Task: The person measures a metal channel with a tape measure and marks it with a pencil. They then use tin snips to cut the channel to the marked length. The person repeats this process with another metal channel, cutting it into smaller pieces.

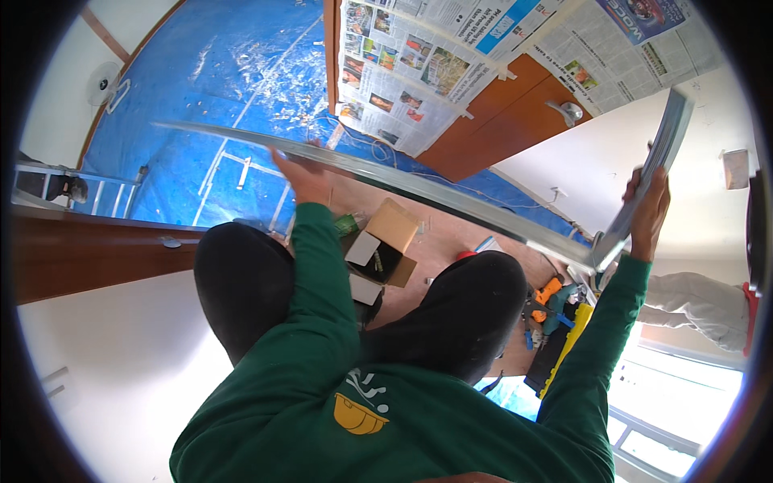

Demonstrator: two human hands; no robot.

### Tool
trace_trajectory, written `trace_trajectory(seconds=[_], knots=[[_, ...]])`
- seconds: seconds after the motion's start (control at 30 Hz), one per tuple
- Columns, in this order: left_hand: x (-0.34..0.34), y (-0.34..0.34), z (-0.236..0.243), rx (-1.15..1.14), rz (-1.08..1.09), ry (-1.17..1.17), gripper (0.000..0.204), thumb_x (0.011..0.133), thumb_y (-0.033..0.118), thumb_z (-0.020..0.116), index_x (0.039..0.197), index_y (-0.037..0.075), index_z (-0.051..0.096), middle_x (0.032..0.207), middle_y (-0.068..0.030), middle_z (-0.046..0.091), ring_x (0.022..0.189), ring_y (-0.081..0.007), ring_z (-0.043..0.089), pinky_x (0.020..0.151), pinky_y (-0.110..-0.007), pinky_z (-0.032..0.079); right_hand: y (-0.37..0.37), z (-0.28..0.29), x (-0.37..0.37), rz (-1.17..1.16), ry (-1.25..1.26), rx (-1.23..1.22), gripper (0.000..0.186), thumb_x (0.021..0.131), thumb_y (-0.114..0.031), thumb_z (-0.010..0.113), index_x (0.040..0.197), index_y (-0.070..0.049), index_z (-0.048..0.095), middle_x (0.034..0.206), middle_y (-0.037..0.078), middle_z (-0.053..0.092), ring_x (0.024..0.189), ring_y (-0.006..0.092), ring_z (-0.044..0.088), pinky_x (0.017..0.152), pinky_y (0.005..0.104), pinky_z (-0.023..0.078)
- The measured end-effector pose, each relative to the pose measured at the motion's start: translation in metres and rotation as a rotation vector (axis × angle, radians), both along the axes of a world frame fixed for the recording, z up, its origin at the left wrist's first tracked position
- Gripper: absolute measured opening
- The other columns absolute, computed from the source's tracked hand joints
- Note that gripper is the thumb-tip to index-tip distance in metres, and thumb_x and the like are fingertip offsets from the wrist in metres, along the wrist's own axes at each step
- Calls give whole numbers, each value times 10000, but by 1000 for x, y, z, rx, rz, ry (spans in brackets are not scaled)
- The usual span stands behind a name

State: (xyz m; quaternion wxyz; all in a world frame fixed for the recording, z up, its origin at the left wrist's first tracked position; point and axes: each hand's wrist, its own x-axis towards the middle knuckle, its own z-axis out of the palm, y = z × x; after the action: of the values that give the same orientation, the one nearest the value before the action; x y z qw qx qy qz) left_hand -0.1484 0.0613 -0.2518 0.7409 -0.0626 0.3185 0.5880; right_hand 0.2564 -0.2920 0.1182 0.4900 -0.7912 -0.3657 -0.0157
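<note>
A long silvery metal bar [435, 191] stretches across in front of me, its thin far end reaching out to the left over the blue sheeting. At its right end it meets a shorter metal piece [670, 129] at a corner, and that piece slants up to the right. My left hand [304, 175] holds the long bar left of its middle, its fingers partly hidden behind it and blurred. Closed around the shorter piece is my right hand [651, 211], above the corner. Below the bar, between my knees, stands an open cardboard box [393, 227].
Blue sheeting [185, 105] covers the far floor. Newspaper [411, 72] is taped over a brown door [483, 121] ahead. A ladder [105, 197] and another person's shoe [76, 190] are left. At right lie an orange power tool [549, 290] and a person's light trousers [696, 302].
</note>
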Motion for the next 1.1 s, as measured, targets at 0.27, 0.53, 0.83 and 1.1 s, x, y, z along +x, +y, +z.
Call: trace_trajectory(seconds=[0.27, 0.53, 0.83, 1.1], knots=[[-1, 70, 76, 232, -38, 0, 724, 1072, 806, 434, 1004, 96, 558, 745, -15, 483, 545, -143, 467, 486, -332, 426, -91, -95, -12, 292, -258, -920, 624, 1118, -520, 560, 1585, -107, 595, 1157, 194, 673, 1046, 370, 707, 955, 510, 552], [-2, 78, 108, 495, -118, -111, 716, 1064, 742, 415, 1057, 49, 595, 713, -23, 488, 541, -146, 459, 499, -301, 401, -152, -143, 1, 67, -264, -692, 440, 1058, -214, 673, 1471, -65, 643, 1124, 202, 700, 995, 376, 715, 930, 514, 565], [-29, 102, 116, 539, -158, -167, 692, 1012, 669, 522, 1087, -18, 572, 694, -44, 449, 540, -158, 455, 512, -326, 416, -277, -73, 76, -648, 330, 614, 621, 1177, -589, 334, 1380, -63, 596, 1156, 121, 652, 1050, 259, 653, 918, 421, 556], [23, 83, 171, 470, -141, -24, 556, 1022, 525, 493, 1038, -29, 537, 678, -49, 394, 529, -150, 408, 501, -311, 393, -172, -103, -30, 336, -293, -652, 467, 980, -93, 734, 1430, 2, 653, 1171, 192, 642, 1137, 416, 627, 1037, 474, 531]])
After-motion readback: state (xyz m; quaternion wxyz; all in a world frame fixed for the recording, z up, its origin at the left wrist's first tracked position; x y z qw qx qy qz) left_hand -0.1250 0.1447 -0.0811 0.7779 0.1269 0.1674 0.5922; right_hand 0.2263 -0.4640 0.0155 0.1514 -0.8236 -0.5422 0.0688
